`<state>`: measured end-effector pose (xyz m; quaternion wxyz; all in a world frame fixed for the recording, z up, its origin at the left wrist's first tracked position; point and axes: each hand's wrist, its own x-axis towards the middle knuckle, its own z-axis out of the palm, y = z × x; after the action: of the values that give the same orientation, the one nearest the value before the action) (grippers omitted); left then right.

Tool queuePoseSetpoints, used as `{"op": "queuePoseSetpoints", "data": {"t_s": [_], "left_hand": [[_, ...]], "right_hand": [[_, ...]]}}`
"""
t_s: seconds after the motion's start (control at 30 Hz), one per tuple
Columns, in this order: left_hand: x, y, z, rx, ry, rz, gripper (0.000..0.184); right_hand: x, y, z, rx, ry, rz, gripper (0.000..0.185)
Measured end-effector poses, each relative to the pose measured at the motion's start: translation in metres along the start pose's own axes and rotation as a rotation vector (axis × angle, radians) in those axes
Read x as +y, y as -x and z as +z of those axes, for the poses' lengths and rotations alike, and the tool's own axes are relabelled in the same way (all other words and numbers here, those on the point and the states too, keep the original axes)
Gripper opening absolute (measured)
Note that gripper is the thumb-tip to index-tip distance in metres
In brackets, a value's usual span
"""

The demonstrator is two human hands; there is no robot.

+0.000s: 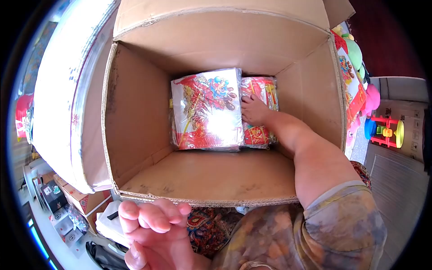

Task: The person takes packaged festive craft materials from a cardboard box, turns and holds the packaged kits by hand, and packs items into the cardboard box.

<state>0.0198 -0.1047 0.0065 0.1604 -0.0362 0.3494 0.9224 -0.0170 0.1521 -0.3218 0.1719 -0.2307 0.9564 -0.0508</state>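
A large open cardboard box [202, 173] stands in front of me. On its floor lies a plastic-wrapped stack of white and red printed packs [193, 105] with colourful cartoon figures; glare whitens part of the wrap. Beside it, on the right, is a mostly red wrapped pack [256, 135]. My right hand [255, 110] reaches inside and rests on the red pack, its bent fingers slightly apart near the stack's right edge. Outside the near edge of the box, my left hand [157, 229] is raised, palm up, with loosely curled fingers and nothing in it.
A big plastic-wrapped bundle [63, 99] stands against the box's left side. More printed packs [353, 85] and pink toys [371, 99] are on the right, near a colourful plastic toy [384, 131]. Smaller cartons [76, 193] sit at lower left.
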Motion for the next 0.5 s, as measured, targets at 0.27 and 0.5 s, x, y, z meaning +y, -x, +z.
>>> {"op": "queuePoseSetpoints", "data": {"t_s": [0.27,0.5], "left_hand": [[0.002,-0.004,-0.007,-0.151,0.015,-0.069,0.044],[0.001,-0.008,-0.007,-0.199,-0.045,-0.068,0.042]], "right_hand": [[-0.012,-0.029,0.017,-0.01,-0.562,0.631,0.045],[-0.008,-0.025,0.018,0.357,-0.442,0.17,0.045]]}}
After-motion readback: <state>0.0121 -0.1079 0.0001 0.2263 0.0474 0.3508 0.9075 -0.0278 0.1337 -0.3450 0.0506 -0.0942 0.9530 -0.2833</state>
